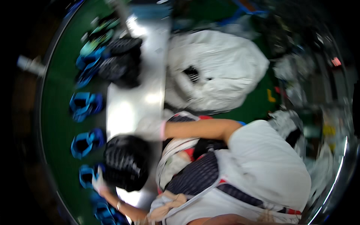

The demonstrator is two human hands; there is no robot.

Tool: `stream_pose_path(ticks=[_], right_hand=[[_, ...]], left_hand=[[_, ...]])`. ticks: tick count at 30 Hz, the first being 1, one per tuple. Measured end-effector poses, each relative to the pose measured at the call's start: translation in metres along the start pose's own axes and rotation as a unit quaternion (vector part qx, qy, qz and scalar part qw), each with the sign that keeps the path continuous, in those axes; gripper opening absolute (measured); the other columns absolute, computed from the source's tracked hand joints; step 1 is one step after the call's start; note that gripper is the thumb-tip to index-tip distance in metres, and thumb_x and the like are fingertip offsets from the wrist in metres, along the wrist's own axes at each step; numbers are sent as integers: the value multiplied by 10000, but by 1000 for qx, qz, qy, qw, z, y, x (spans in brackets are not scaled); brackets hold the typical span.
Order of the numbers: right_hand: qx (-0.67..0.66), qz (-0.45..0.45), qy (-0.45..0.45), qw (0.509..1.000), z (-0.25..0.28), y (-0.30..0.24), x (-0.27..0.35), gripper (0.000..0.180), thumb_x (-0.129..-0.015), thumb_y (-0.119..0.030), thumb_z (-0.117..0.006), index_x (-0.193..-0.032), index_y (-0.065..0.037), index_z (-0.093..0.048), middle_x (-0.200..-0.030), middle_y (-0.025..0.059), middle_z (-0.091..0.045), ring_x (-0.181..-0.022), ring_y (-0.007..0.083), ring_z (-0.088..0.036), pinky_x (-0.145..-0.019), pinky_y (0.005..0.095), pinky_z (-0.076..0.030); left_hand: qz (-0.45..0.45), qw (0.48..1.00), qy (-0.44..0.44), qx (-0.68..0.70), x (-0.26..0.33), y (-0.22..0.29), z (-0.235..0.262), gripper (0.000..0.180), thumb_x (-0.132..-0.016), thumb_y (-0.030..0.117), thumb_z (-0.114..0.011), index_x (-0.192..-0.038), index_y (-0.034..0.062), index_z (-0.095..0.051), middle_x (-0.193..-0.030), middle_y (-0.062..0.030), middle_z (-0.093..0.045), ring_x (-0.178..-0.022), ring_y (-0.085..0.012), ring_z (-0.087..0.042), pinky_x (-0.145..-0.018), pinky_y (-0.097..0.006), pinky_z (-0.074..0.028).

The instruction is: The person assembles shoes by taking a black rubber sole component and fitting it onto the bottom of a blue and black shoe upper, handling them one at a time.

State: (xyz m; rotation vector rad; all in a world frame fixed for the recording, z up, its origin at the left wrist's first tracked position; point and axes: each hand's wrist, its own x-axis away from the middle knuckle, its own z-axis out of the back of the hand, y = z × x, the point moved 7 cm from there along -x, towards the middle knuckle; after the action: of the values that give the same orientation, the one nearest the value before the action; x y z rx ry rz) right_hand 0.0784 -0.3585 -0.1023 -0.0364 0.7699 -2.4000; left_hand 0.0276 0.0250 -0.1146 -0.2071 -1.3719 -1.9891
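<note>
My left hand point(99, 184), in a white glove, reaches over the green belt with fingers stretched out. It is at the edge of a blue piece that looks like a shoe upper point(86, 176); whether it touches the piece is blurred. Beside it, a glossy black ribbed bundle point(127, 162) rests on the metal table. My right hand point(150, 129), also white-gloved, is over the table just beyond that bundle. Motion smears its fingers, so its grip is hidden. More blue pieces point(85, 106) stand in a row along the belt.
The green belt point(56, 123) runs along the left, past the shiny metal table point(153, 75). Farther up lie another black bundle point(122, 67) and light green pieces point(99, 39). A big white sack point(221, 71) stands right of the table. Clear plastic bags point(296, 71) are at far right.
</note>
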Motion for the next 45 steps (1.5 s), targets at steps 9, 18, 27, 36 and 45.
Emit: stream_pose_path(ticks=[9,18,27,36,45], right_hand=[[-23,80,96,992,7,-14,8,85,-799,-122,-622,-868,-73,-616,-750,92,-584,-730,300,-593,-667,421,-472],[-35,83,142,986,15,-11,9,106,-813,-170,-607,-752,-98,-557,-679,112,-557,-690,319,-582,-657,441,-460],[-21,75,141,987,14,-7,7,61,-814,-138,-603,-805,-79,-611,-704,117,-583,-712,322,-591,-668,433,-471],[-135,-48,14,990,18,-2,2,207,-873,-201,-562,-983,-61,-668,-849,148,-642,-839,332,-631,-767,405,-503],[-123,111,-69,984,99,-109,-9,525,-700,-334,-754,-1152,-104,-619,-1108,91,-599,-964,307,-587,-892,410,-480]], left_hand=[[-128,951,135,-248,3,7,25,404,-781,392,-798,-724,35,-618,-610,-10,-548,-552,-118,-459,-550,-314,-425],[-120,951,133,-254,12,8,32,433,-777,437,-767,-778,21,-649,-672,-64,-612,-620,-165,-537,-652,-338,-476],[-3,961,107,-255,25,-4,60,476,-767,357,-815,-1075,24,-667,-720,-25,-617,-615,-103,-550,-604,-253,-472],[-87,920,124,-361,39,-3,62,639,-768,347,-771,-1284,24,-580,-1120,-135,-653,-872,-209,-639,-819,-318,-511],[-244,901,79,-349,101,94,35,418,-888,147,-624,-1303,111,-585,-1268,-121,-582,-945,-235,-644,-861,-325,-511]])
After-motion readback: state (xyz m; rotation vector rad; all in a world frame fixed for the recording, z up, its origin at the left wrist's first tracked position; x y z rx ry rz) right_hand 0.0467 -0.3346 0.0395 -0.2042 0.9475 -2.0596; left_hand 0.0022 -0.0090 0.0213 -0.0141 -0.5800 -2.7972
